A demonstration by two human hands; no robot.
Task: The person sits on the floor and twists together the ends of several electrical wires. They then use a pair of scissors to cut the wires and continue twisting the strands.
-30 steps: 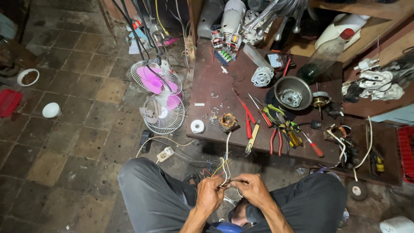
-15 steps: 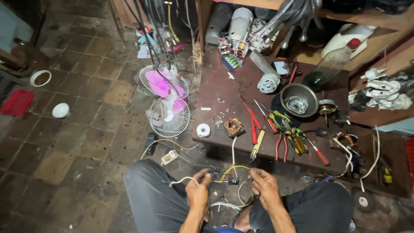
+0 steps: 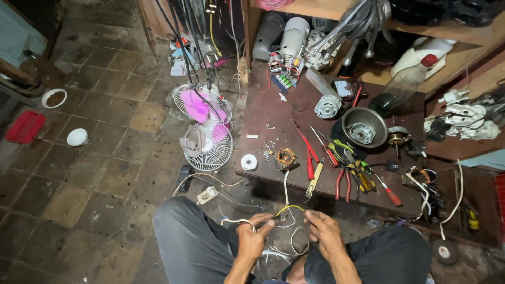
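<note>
- Wires (image 3: 288, 210), thin white and yellow leads, are running down from the small copper-wound motor coil (image 3: 285, 158) at the near edge of the low brown table (image 3: 273, 113) and are hanging between the person's two hands, above the lap.
- Left hand (image 3: 253, 237) is pinching a white lead between thumb and fingers, fingers curled closed on it.
- Right hand (image 3: 324, 234) is gripping the yellow-and-white strands at their ends, fingertips closed tight on them.
- Judging by their slack loops, these leads are handling as light, limp and springy; the bare ends are likely fragile, so the insulated part just behind the tip looks like the safer place to be holding.
- The coil itself is looking heavier and stiff, and pulling hard on the leads could be dragging it off the table edge.
- A round metal bowl (image 3: 365, 126) is sitting farther back on the table and is holding a grey motor part.
- A small white bowl (image 3: 53, 98) on the tiled floor to the left is holding something brown; another white bowl (image 3: 77, 137) is lying near it, contents not visible.
- Red-handled pliers (image 3: 343, 181) and screwdrivers (image 3: 310, 158) are lying just right of the coil.
- A roll of white tape (image 3: 249, 162) is resting left of the coil, near a small fan (image 3: 206, 129) with pink blades.
</note>
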